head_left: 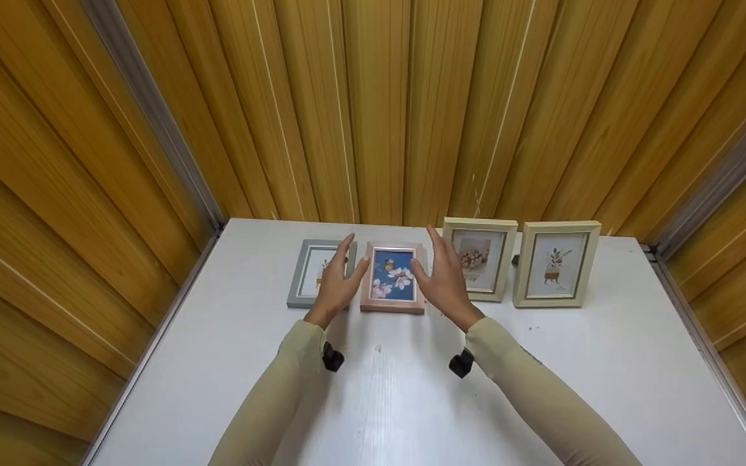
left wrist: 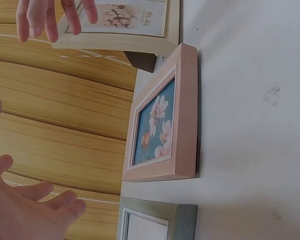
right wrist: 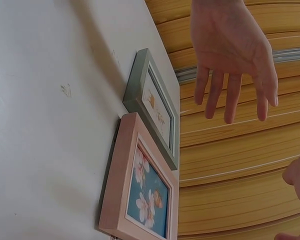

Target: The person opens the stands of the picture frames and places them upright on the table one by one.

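A pink picture frame with a blossom picture is on the white table, between my two hands. My left hand is just left of it, fingers extended, partly covering a grey-green frame. On the other side my right hand spreads thumb and fingers, overlapping a cream frame from the head camera's angle. Both wrist views show the hands holding nothing, apart from the pink frame. In the right wrist view, the grey-green frame sits beside the pink one.
A second cream frame with a plant print stands at the right. In the left wrist view a dark stand props the nearer cream frame. Wood-patterned panels rise behind the white table and along both sides.
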Demonstrator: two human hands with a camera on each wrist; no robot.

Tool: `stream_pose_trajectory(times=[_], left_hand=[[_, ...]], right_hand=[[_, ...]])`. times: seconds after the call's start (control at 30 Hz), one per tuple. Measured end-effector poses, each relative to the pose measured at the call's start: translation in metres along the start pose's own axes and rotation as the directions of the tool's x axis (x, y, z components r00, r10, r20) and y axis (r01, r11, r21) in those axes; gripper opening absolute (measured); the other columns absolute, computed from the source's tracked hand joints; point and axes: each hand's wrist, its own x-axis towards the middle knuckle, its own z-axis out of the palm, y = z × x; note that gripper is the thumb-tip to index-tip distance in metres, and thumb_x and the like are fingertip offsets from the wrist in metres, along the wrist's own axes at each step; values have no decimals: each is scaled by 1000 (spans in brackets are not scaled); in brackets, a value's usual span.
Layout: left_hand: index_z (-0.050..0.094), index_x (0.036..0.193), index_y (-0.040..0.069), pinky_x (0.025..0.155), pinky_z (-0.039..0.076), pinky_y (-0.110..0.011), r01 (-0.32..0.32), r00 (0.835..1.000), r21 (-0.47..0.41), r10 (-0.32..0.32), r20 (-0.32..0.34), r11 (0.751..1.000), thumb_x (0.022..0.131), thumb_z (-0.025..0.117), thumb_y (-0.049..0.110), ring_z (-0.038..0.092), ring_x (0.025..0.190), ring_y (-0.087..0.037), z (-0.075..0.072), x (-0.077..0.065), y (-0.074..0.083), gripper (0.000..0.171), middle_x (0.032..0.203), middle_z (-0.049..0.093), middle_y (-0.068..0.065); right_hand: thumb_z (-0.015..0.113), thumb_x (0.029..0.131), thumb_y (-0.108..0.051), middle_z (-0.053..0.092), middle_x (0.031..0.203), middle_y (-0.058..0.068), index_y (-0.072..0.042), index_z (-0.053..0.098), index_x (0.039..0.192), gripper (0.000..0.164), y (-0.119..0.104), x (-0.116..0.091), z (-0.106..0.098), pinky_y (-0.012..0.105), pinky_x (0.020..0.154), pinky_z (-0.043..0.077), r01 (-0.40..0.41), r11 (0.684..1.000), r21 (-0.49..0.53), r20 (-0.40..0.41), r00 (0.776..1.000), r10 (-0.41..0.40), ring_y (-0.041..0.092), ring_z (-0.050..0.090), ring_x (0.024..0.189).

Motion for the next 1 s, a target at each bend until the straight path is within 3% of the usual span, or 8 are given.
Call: stream_pose_trajectory(times=[0.2,0.4,0.67,0.8,1.0], left_hand=[[28,163,29,120,28,-55,69,998,17,-69,8,997,105,56,44,30,152,-31,6,1,-1,67,168,28,-2],[26,163,19,122,24,-53,107,993,51,-110,46,993,105,55,39,28,153,-33,18,9,1,68,168,28,-10],[24,163,10,120,30,-53,252,963,75,-258,82,965,104,58,32,36,148,-38,40,21,-4,71,163,35,-20],[25,162,9,119,32,-52,280,955,77,-286,79,957,105,58,29,38,147,-37,47,26,-9,69,161,38,-20],[29,159,0,116,37,-48,259,963,165,-267,27,952,103,59,19,47,140,-39,55,28,-19,66,151,48,-26]], right_hand=[[65,101,-20,38,158,21,-9,24,163,76,5,3,7,55,116,35,-68,998,-1,88,994,68,38,39,145],[65,100,-19,43,153,28,-2,26,161,74,6,16,14,56,115,35,-142,990,-8,173,975,141,43,42,141],[65,100,-19,47,149,33,2,24,160,75,14,24,26,56,114,37,-186,978,-96,246,948,205,47,46,138],[65,100,-19,47,149,32,2,24,160,75,20,27,32,55,114,37,-210,972,-107,260,938,231,46,46,137],[64,101,-15,53,143,33,2,26,159,72,30,25,44,55,110,42,-235,955,-181,281,918,279,47,52,131]])
